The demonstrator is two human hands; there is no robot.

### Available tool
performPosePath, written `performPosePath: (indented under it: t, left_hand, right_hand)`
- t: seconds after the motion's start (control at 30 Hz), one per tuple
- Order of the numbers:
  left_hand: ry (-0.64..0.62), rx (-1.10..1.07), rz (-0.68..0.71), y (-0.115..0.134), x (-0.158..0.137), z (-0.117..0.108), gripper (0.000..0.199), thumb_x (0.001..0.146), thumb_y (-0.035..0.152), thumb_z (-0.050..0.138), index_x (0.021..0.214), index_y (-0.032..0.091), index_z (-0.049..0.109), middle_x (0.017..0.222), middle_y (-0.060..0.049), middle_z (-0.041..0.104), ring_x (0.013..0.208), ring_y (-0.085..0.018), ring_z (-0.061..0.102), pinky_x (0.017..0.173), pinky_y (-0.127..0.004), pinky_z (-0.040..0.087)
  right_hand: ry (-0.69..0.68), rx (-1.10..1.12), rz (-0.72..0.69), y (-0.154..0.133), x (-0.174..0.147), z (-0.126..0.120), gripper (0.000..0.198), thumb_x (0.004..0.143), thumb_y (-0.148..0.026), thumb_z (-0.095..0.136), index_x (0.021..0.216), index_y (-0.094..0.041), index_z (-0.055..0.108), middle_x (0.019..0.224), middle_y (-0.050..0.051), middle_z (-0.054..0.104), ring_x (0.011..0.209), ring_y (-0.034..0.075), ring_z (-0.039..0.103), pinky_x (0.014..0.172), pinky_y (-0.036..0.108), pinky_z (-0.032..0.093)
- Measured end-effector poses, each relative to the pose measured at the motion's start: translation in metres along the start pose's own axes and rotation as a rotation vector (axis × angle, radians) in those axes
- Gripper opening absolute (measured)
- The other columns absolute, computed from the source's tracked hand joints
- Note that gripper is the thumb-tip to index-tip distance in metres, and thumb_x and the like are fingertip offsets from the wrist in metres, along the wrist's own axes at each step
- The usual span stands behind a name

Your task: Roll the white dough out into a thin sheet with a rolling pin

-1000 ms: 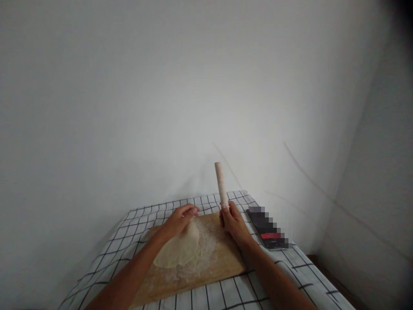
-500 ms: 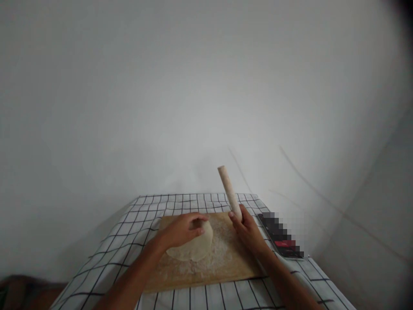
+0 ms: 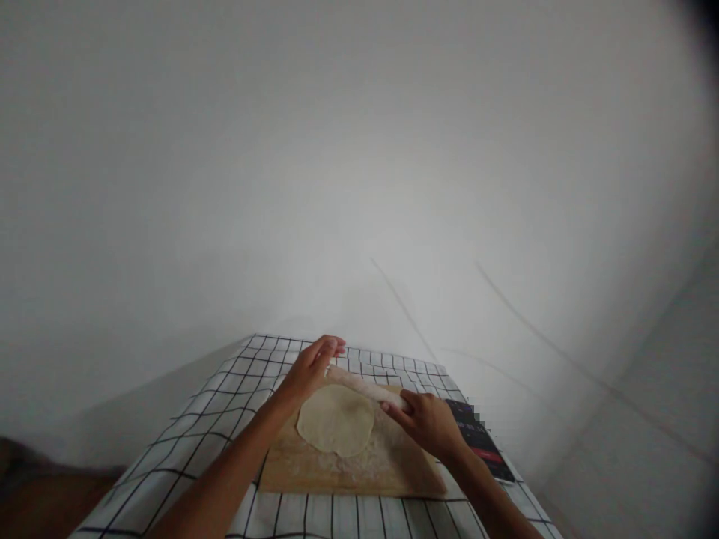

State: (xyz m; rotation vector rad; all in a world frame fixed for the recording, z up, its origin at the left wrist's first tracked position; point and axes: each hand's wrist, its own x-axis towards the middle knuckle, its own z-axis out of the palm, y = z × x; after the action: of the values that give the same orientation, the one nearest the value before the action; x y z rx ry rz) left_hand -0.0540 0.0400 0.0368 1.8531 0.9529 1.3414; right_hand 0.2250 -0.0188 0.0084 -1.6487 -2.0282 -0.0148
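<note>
A pale, flat round of dough [image 3: 335,421] lies on a floured wooden board [image 3: 348,479]. My right hand [image 3: 430,419] is wrapped round the right end of a light rolling pin [image 3: 365,387], which slants over the far edge of the dough. At the pin's other end is my left hand [image 3: 317,363], raised, its fingers loosely bent and not closed round the wood. Whether the left palm touches the pin's tip I cannot tell.
Under the board is a white tablecloth [image 3: 191,449] with a black grid. A dark phone-like device [image 3: 477,438], partly pixelated, lies right of the board behind my right forearm. A pale wall [image 3: 359,187] rises behind the table.
My left hand has let go of the dough and moved up to the pin's far end. The rolling pin has swung from nearly upright down to the left, still in my right hand.
</note>
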Motion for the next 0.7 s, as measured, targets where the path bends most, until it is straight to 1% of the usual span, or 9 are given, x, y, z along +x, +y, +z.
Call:
performPosePath:
  t: [0.1,0.17,0.27,0.33,0.43,0.5,0.57,0.63,0.7]
  left_hand:
    - [-0.237,0.274,0.087,0.005,-0.013,0.017,0.055,0.106,0.058,0.027,0.117,0.023,0.067,0.121,-0.008,0.074,0.115,-0.024,0.066,0.098,-0.036,0.049]
    - [-0.296,0.379,0.107,0.006,-0.021,0.031,0.051,0.107,0.055,0.028,0.116,0.024,0.068,0.117,-0.007,0.075,0.110,-0.024,0.068,0.095,-0.036,0.050]
    - [-0.302,0.418,0.101,0.006,-0.029,0.049,0.051,0.108,0.049,0.024,0.112,0.023,0.068,0.107,-0.006,0.077,0.101,-0.023,0.071,0.089,-0.036,0.052]
    - [-0.298,0.463,0.105,0.004,-0.033,0.055,0.051,0.110,0.044,0.021,0.110,0.023,0.068,0.104,-0.006,0.077,0.102,-0.024,0.071,0.093,-0.039,0.052]
    - [-0.244,0.574,0.099,-0.004,-0.038,0.060,0.041,0.109,0.038,0.030,0.122,0.021,0.064,0.126,-0.012,0.072,0.126,-0.031,0.061,0.111,-0.057,0.040]
    - [-0.210,0.742,0.111,-0.012,-0.041,0.061,0.035,0.107,0.033,0.038,0.132,0.021,0.059,0.143,-0.017,0.062,0.139,-0.038,0.051,0.113,-0.070,0.034]
    - [-0.218,0.907,0.145,-0.022,-0.043,0.062,0.034,0.106,0.030,0.042,0.135,0.024,0.058,0.151,-0.017,0.055,0.143,-0.042,0.046,0.109,-0.076,0.035]
    - [-0.233,0.970,0.155,-0.031,-0.043,0.065,0.035,0.106,0.031,0.042,0.136,0.025,0.058,0.152,-0.017,0.054,0.143,-0.043,0.046,0.109,-0.076,0.037]
    - [-0.197,0.967,0.097,-0.039,-0.042,0.070,0.039,0.106,0.039,0.041,0.139,0.023,0.056,0.148,-0.018,0.057,0.143,-0.042,0.047,0.111,-0.074,0.036]
  right_hand:
    - [-0.126,-0.141,-0.098,-0.003,-0.002,-0.017,0.061,0.089,-0.078,0.054,0.063,-0.023,0.057,0.058,0.004,0.062,0.051,0.017,0.051,0.055,0.030,0.018]
    - [-0.223,-0.247,-0.154,-0.002,-0.001,-0.030,0.062,0.090,-0.080,0.051,0.066,-0.023,0.061,0.062,0.005,0.066,0.055,0.019,0.058,0.055,0.029,0.020]
    - [-0.332,-0.382,-0.227,0.000,0.007,-0.044,0.065,0.092,-0.081,0.045,0.073,-0.022,0.065,0.068,0.006,0.071,0.061,0.021,0.064,0.057,0.028,0.025]
    - [-0.384,-0.430,-0.256,0.001,0.015,-0.046,0.066,0.093,-0.081,0.043,0.076,-0.022,0.067,0.070,0.006,0.072,0.064,0.022,0.066,0.057,0.028,0.027]
    - [-0.422,-0.439,-0.273,0.003,0.023,-0.041,0.066,0.094,-0.081,0.042,0.077,-0.021,0.067,0.068,0.005,0.070,0.064,0.021,0.065,0.057,0.028,0.028]
    - [-0.439,-0.412,-0.282,0.006,0.026,-0.037,0.065,0.094,-0.079,0.043,0.075,-0.022,0.067,0.065,0.004,0.068,0.062,0.020,0.064,0.056,0.028,0.029]
    - [-0.439,-0.362,-0.299,0.010,0.026,-0.035,0.064,0.095,-0.077,0.043,0.076,-0.022,0.067,0.067,0.004,0.068,0.062,0.019,0.063,0.057,0.028,0.033]
    - [-0.422,-0.280,-0.339,0.014,0.026,-0.034,0.061,0.096,-0.076,0.044,0.086,-0.022,0.069,0.082,0.006,0.072,0.069,0.019,0.066,0.062,0.029,0.042]
    - [-0.397,-0.188,-0.386,0.020,0.026,-0.031,0.059,0.096,-0.074,0.046,0.105,-0.022,0.071,0.107,0.010,0.073,0.085,0.023,0.070,0.074,0.033,0.050]
